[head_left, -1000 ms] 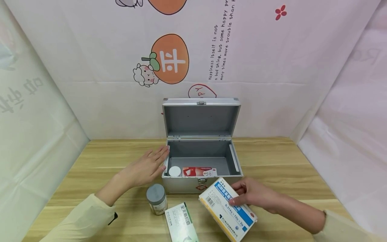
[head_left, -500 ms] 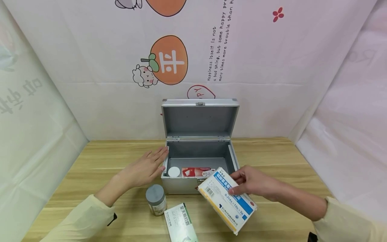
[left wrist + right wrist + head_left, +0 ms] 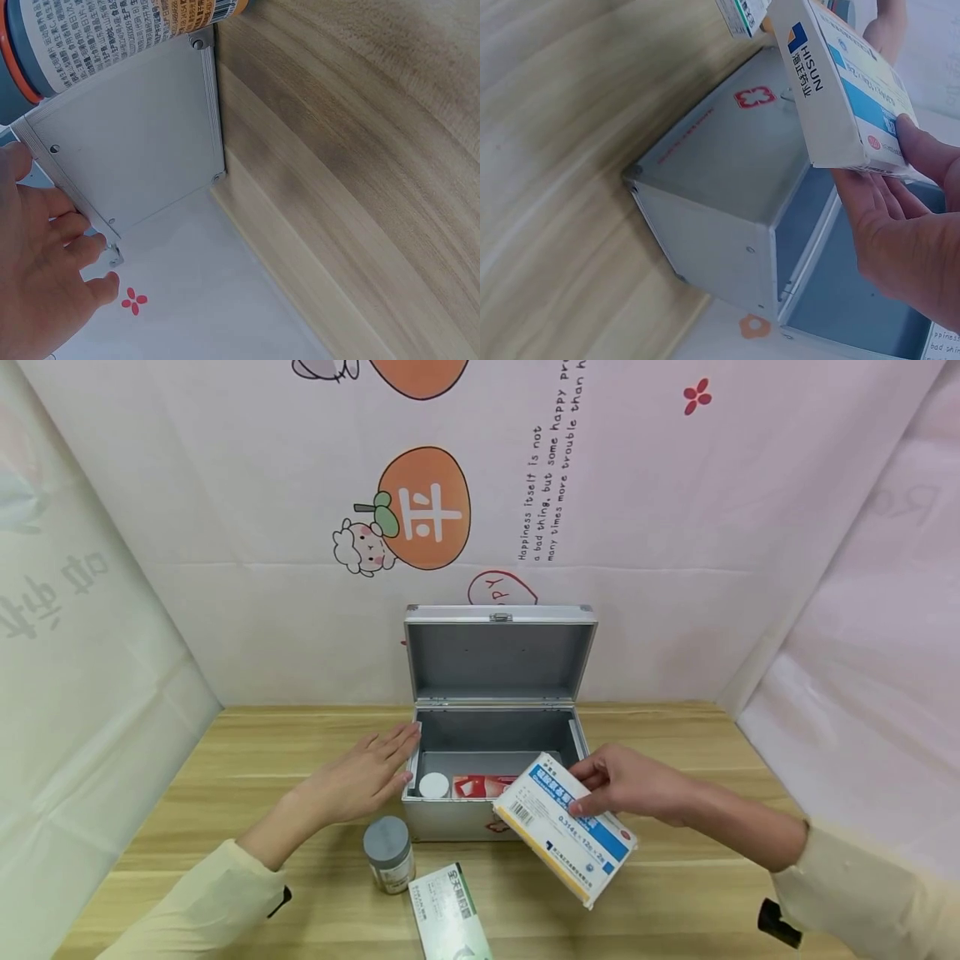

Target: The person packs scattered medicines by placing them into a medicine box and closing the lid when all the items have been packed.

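Observation:
My right hand (image 3: 637, 789) grips a white, blue and yellow medicine box (image 3: 564, 831) by its far right edge, thumb on the printed face and fingers beneath. The box is tilted and overlaps the front rim of an open silver first-aid case (image 3: 450, 820) in the head view. In the right wrist view the medicine box (image 3: 847, 90) hangs over the case's front. My left hand (image 3: 356, 781) rests on the case's left rim with fingers extended. Inside the case lie a white round cap (image 3: 433, 786) and a red and white carton (image 3: 480, 787), partly hidden by the medicine box.
A grey-lidded jar (image 3: 388, 853) stands in front of the case's left corner. Right of it a white and green carton (image 3: 450, 914) lies on the wooden table (image 3: 300, 927). The case's raised lid (image 3: 500, 660) stands before a printed cloth backdrop (image 3: 637, 635).
My right hand has lifted the medicine box up and forward toward the case, so it now covers the latch and part of the red carton. The left hand stays at the rim.

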Motion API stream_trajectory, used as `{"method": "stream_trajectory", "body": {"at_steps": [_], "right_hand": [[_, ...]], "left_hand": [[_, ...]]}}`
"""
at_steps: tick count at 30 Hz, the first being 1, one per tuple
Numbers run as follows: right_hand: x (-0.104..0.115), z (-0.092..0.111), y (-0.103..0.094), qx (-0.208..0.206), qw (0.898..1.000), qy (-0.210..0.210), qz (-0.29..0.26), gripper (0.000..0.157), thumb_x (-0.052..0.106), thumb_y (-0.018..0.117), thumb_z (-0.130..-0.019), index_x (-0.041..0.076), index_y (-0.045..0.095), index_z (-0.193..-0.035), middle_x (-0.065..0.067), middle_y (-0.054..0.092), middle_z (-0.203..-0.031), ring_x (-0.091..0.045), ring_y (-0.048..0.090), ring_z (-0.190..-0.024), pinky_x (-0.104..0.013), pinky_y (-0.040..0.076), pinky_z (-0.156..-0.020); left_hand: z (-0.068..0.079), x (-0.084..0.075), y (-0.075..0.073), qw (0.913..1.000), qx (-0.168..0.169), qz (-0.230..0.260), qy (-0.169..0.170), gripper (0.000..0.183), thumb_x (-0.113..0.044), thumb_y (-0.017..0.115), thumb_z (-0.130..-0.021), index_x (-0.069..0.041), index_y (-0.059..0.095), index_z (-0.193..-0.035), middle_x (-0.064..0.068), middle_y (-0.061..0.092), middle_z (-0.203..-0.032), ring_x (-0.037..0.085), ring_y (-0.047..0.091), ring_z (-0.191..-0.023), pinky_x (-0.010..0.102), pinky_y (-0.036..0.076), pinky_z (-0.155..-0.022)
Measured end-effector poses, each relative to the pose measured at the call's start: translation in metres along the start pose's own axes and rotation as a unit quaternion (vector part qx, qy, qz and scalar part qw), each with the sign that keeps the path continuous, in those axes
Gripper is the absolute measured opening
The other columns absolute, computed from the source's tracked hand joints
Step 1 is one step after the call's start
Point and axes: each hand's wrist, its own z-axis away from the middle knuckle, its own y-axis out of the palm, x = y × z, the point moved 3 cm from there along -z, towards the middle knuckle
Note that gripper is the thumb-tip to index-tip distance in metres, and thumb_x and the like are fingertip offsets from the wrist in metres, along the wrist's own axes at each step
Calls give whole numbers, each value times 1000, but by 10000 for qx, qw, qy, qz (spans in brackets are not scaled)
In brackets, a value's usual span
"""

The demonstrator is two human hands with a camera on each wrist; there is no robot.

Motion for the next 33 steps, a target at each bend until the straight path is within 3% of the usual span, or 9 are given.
{"method": "stream_trajectory", "body": {"at_steps": [12,19,33], "right_hand": [[14,-9,-16,14,9982,-3,591,37,8,74,-86,-7,67,-119,-10,76,-94,-16,70,-79,-24,58,-75],[27,-16,-25,19,9967,91,806,40,7,75,-85,-8,65,-122,-10,76,-95,-17,71,-79,-26,59,-77],[51,-34,-39,297,9883,213,1480,31,5,74,-87,-2,70,-117,-9,77,-95,-17,74,-76,-32,62,-75]], "left_hand": [[-2,-1,-2,10000,49,-48,-21,64,-39,37,-107,-3,23,-158,13,19,-167,33,22,-154,57,26,-121],[-1,0,-2,10000,26,-88,-2,63,-38,38,-107,-1,26,-157,15,21,-166,35,24,-153,58,27,-120],[-2,-2,-2,10000,-22,-59,6,62,-37,39,-107,-1,27,-156,15,22,-166,35,25,-152,58,28,-120]]}}
